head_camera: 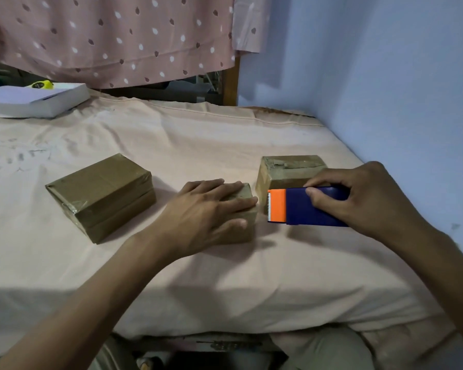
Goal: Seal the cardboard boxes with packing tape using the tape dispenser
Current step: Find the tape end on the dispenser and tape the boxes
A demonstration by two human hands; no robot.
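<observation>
1. Boxes are spread over the bedsheet (225,134): the small box (245,221) at centre is pressed under the left hand (209,209), fingers flat and slightly spread.
2. The tape dispenser (305,206), at 3 o'clock of that box, is pinched by the right hand (358,198), thumb on its side and fingers curled over the top; its toothed orange end points at the left fingertips and could scrape them if it is pushed across.
3. The soft sheet may let the small box tilt, so tape may be creased.
4. The rear box (286,166), at 1 o'clock, could be knocked by the dispenser; the wrapped box (102,193) at 9 o'clock lies well apart.
</observation>
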